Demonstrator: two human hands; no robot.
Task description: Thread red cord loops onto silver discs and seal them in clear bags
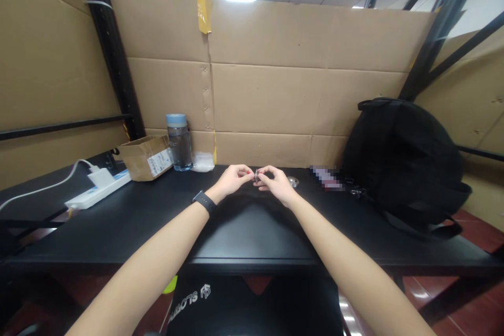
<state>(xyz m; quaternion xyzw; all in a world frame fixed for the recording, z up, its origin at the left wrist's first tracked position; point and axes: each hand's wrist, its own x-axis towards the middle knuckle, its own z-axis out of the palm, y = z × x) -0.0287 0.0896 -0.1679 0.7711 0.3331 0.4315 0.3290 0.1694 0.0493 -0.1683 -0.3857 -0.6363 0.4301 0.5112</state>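
Both hands meet over the middle of the black table point(118, 220) toward its back edge, the left hand point(232, 178) and right hand point(275, 181) each pinching a small metal piece point(256, 175) between fingertips, so this looks like fine fitting or twisting work mid-step, and the next move likely wants a steady hold from one hand while the other turns. Both forearms stretch straight forward, wrists low near the tabletop, a black watch point(203, 201) on the left wrist; each grip is closed on the piece.
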